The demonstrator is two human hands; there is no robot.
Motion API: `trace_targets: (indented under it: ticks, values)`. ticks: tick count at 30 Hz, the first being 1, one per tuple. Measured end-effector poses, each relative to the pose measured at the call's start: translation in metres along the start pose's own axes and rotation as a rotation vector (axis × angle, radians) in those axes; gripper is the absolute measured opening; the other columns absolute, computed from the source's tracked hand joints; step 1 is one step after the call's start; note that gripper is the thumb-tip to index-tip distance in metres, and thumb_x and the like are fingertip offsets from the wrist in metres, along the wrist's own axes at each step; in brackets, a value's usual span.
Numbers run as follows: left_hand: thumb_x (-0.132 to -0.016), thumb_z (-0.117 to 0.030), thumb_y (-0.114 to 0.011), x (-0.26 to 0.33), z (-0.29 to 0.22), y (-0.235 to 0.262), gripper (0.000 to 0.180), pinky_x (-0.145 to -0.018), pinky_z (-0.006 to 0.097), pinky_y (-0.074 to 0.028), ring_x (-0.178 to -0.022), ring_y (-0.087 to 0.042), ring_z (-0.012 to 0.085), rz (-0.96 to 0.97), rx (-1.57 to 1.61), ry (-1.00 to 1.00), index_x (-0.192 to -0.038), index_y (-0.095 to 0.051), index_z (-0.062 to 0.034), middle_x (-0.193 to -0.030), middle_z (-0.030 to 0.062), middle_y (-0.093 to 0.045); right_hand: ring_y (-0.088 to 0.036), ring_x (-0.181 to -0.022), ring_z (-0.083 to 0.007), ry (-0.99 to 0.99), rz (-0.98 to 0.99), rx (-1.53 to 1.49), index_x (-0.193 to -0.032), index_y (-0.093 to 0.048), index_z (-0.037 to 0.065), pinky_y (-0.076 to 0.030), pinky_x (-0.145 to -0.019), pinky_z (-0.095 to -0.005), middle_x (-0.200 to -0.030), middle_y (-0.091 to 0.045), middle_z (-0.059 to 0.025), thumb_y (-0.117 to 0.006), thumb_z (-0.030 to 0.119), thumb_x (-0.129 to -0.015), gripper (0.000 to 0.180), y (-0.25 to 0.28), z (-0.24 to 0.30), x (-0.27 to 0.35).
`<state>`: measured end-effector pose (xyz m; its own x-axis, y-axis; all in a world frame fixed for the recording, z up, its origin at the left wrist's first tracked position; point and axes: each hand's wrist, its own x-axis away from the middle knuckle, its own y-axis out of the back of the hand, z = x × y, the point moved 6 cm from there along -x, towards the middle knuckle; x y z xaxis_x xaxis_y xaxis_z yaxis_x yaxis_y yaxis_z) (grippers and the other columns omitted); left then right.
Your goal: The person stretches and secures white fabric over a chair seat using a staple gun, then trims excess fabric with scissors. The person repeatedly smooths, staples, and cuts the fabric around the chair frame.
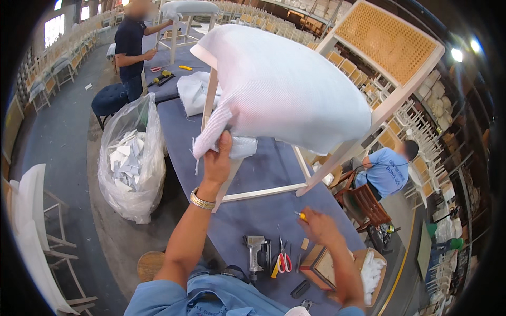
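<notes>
A pale frame chair stands on the blue-covered table (253, 221), its seat wrapped in light blue-grey fabric (295, 89) and its cane back panel (387, 39) at the upper right. At the seat's near left corner my left hand (217, 163) is closed on a loose flap of that fabric, thumb uppermost. Lower right, over the table, my right hand (322, 227) grips a small tool with a yellow handle (302, 216) and a thin metal tip. The tip is apart from the chair; its exact kind is too small to tell.
A staple gun (256, 255), red-handled scissors (284, 262) and cardboard boxes (319, 267) lie at the table's near edge. Left of the table stands a clear plastic bag (132, 184) of scraps. One co-worker (132, 52) stands far left; another person (385, 171) sits at right.
</notes>
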<state>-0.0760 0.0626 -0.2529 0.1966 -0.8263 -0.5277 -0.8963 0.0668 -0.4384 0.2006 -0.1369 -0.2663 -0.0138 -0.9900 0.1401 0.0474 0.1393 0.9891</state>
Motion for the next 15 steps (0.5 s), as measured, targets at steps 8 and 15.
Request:
trace_targets:
  ticks: [8,15]
  values:
    - [-0.109,-0.036,-0.041,0.064,0.014,0.056,0.055,-0.101,0.038,-0.046,-0.119,-0.056,0.0203,0.045,-0.241,0.200,-0.147,-0.040,0.0034,-0.134,0.0148,-0.057,-0.065,-0.100,-0.0464,-0.620,-0.075,-0.568,-0.113,-0.061,-0.001,-0.050,-0.086,-0.0533,-0.103,-0.068,-0.0288,-0.063,0.036,-0.091,0.043,-0.230,-0.081,0.098]
    - [-0.107,-0.048,-0.038,0.129,0.023,0.037,0.062,-0.089,0.035,-0.053,-0.108,-0.064,0.0242,0.161,0.220,0.696,-0.147,-0.041,0.0003,-0.129,0.0164,-0.061,-0.067,-0.097,-0.0460,-0.825,-0.040,-0.704,-0.115,-0.062,-0.001,-0.052,-0.085,-0.0524,-0.100,-0.070,-0.0268,-0.065,0.034,-0.090,0.043,-0.285,-0.071,0.089]
